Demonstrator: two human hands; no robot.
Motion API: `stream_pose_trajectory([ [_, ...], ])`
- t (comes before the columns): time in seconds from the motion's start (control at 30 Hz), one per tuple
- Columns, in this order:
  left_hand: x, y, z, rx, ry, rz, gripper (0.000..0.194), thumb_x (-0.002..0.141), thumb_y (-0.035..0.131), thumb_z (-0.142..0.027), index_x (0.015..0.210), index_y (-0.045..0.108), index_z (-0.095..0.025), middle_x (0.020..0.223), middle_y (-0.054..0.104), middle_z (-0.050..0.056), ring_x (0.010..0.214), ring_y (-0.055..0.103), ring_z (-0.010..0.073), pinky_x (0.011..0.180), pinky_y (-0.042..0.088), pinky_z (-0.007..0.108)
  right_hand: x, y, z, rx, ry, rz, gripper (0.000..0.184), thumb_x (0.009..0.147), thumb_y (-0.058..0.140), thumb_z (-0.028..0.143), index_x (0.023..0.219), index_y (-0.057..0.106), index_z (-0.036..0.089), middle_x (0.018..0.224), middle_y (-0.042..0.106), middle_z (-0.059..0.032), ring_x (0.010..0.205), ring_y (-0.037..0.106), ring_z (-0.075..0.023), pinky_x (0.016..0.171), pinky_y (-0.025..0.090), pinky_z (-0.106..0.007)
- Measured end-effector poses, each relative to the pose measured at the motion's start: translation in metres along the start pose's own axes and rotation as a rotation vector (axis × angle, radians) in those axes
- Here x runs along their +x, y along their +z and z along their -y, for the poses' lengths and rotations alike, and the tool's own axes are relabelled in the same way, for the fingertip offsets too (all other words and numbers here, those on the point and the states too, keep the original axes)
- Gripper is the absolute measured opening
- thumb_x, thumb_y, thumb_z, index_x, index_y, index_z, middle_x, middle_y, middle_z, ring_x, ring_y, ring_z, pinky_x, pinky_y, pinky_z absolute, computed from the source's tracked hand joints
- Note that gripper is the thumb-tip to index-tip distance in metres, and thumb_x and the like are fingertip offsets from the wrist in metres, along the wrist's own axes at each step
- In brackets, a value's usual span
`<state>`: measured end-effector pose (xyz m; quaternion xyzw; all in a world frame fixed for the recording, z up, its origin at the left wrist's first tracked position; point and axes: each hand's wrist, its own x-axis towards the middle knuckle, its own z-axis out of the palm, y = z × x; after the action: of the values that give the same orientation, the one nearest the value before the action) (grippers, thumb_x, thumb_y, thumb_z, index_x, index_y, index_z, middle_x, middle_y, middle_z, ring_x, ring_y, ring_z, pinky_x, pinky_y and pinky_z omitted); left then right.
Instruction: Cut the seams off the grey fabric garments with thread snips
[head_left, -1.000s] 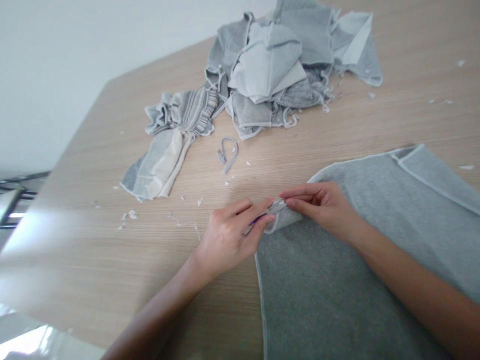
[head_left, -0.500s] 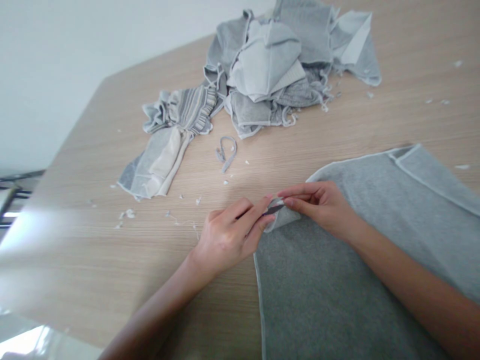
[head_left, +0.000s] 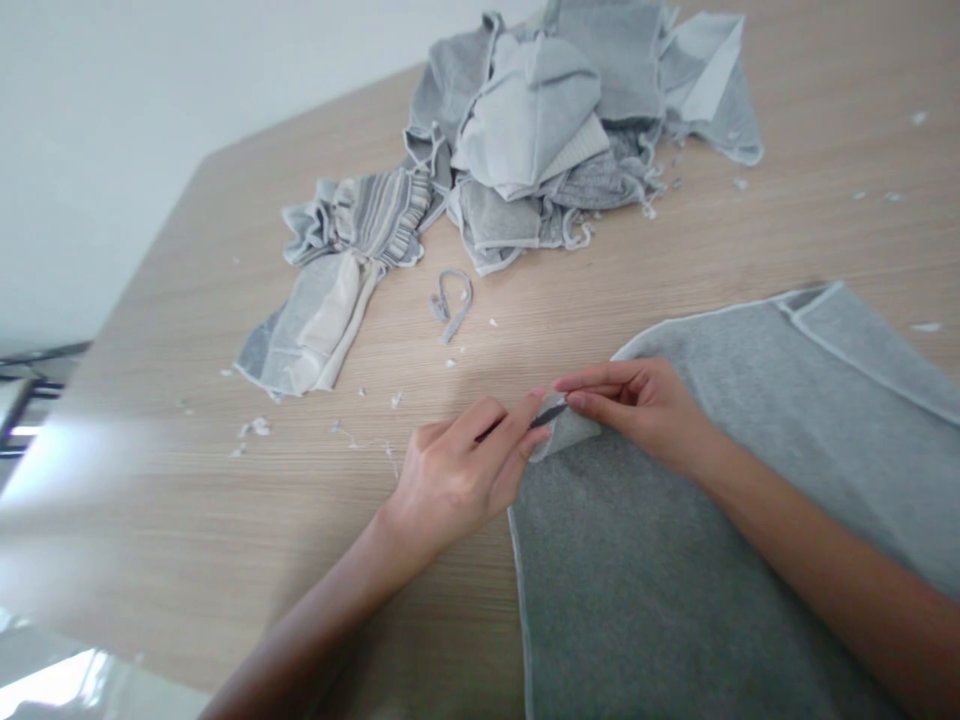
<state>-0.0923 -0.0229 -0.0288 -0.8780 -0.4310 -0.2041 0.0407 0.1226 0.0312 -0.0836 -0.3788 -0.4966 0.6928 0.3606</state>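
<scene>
A large grey cloth (head_left: 712, 540) with a pale stitched hem lies flat on the wooden table (head_left: 187, 500) in front of me. Its near-left corner is folded up. My right hand (head_left: 637, 410) pinches that folded corner between thumb and fingers. My left hand (head_left: 457, 475) is closed around a small dark pointed tool (head_left: 546, 417), its tip touching the cloth corner right at the fingertips of the right hand. Most of the tool is hidden inside the fist.
A heap of grey and striped fabric pieces (head_left: 540, 130) lies at the far side of the table, with a folded pale piece (head_left: 315, 325) to its left. A loose grey strip (head_left: 450, 298) and several small white scraps (head_left: 255, 428) are scattered between heap and hands.
The left hand has shifted slightly, and the dark tool tip now shows between its fingers at the cloth corner. The right hand keeps its pinch.
</scene>
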Motion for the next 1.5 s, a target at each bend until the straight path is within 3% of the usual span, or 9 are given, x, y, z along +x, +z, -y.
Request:
stream_pose_trajectory([
  [0.53, -0.001, 0.0, 0.002, -0.158, -0.081, 0.027, 0.025, 0.099, 0.064, -0.023, 0.121, 0.069, -0.013, 0.079, 0.067, 0.002, 0.061, 0.063, 0.0106, 0.054, 0.051, 0.022, -0.001, 0.0, 0.002, 0.005, 0.013, -0.023, 0.022, 0.076, 0.082, 0.035, 0.093, 0.082, 0.022, 0.08, 0.079, -0.0028, 0.063, 0.066, -0.0124, 0.054, 0.048, -0.023],
  [0.8, -0.001, 0.001, 0.003, -0.182, -0.093, 0.032, 0.025, 0.099, 0.063, -0.023, 0.12, 0.069, -0.012, 0.078, 0.067, 0.002, 0.059, 0.06, 0.0098, 0.053, 0.047, 0.021, 0.001, 0.0, 0.002, 0.0, 0.003, -0.017, 0.022, 0.075, 0.082, 0.036, 0.092, 0.082, 0.023, 0.086, 0.08, -0.0029, 0.07, 0.07, -0.0145, 0.061, 0.053, -0.024],
  [1.07, 0.003, 0.005, 0.002, -0.314, -0.162, 0.014, 0.019, 0.097, 0.064, -0.017, 0.111, 0.074, -0.01, 0.074, 0.069, 0.002, 0.058, 0.058, 0.0097, 0.054, 0.046, 0.022, 0.0, 0.0, 0.001, 0.034, 0.018, -0.008, 0.021, 0.077, 0.081, 0.035, 0.094, 0.082, 0.023, 0.083, 0.079, -0.0023, 0.067, 0.068, -0.0131, 0.059, 0.051, -0.023],
  [1.5, 0.006, -0.004, 0.014, -0.376, -0.219, 0.011, 0.023, 0.093, 0.071, -0.022, 0.114, 0.074, -0.011, 0.076, 0.07, 0.002, 0.062, 0.061, 0.0105, 0.056, 0.046, 0.023, 0.001, -0.001, -0.001, 0.065, 0.046, 0.012, 0.023, 0.077, 0.083, 0.036, 0.096, 0.081, 0.023, 0.088, 0.081, -0.0034, 0.075, 0.073, -0.0159, 0.066, 0.054, -0.026],
])
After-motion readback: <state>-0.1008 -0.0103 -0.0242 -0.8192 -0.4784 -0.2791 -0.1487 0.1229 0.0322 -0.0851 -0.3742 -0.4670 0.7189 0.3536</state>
